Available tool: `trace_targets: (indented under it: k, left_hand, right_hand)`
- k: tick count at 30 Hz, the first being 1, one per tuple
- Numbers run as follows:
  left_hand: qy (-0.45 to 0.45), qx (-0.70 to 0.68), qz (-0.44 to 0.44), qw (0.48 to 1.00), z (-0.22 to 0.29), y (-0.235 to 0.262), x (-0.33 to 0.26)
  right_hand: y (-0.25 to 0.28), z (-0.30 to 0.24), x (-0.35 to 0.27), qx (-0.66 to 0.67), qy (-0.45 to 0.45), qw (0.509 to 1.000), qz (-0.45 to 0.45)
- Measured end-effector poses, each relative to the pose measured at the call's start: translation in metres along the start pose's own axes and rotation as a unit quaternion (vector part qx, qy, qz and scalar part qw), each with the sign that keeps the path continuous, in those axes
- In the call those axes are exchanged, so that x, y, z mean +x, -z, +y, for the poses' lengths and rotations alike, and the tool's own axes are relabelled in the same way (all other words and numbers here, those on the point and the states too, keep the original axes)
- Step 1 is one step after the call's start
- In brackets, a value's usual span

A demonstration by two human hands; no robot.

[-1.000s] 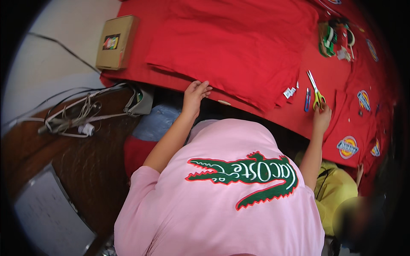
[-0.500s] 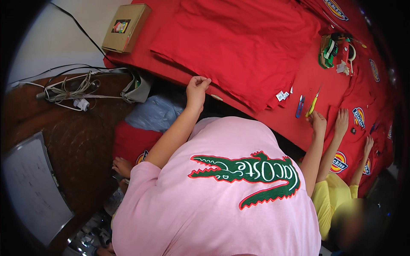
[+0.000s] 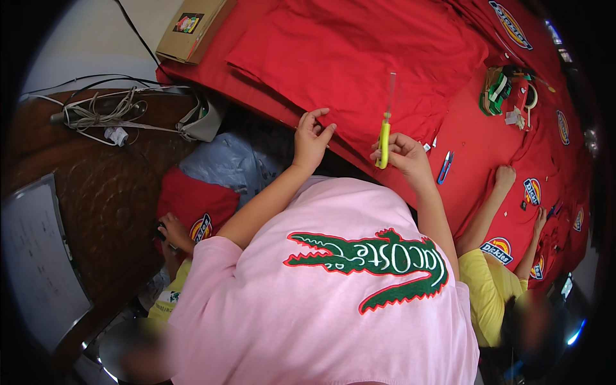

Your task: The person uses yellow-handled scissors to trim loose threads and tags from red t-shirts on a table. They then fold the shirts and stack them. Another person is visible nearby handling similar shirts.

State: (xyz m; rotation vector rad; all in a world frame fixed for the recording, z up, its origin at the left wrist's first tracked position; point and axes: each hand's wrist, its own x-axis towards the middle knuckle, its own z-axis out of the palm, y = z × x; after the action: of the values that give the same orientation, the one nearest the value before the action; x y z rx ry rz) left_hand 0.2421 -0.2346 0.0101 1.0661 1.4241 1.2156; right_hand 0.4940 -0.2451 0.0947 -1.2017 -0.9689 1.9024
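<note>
Right hand is closed round a yellow-handled tool held upright, thin blade pointing up, just over the near edge of the red-covered table. Left hand is loosely open with fingers spread, holding nothing, fingertips on the near edge of the folded red fabric that lies mid-table. Small blue clippers lie on the cloth just right of the tool hand; a cardboard box sits at the far left corner.
</note>
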Motion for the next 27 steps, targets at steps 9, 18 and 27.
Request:
trace_targets:
  k: [9,18,27]
  left_hand:
    - [-0.07,-0.146,0.002,0.987,0.068,0.007,0.015]
    - [-0.092,-0.132,-0.013,0.987,0.061,0.015,0.02]
    - [-0.086,-0.108,-0.016,0.99,0.069,0.019,0.016]
  right_hand:
    - [-0.027,-0.011,0.0,-0.365,0.074,0.92,0.12]
    - [-0.041,-0.017,0.008,-0.529,0.191,0.819,0.114]
    - [-0.048,-0.017,0.026,-0.543,0.165,0.818,0.097]
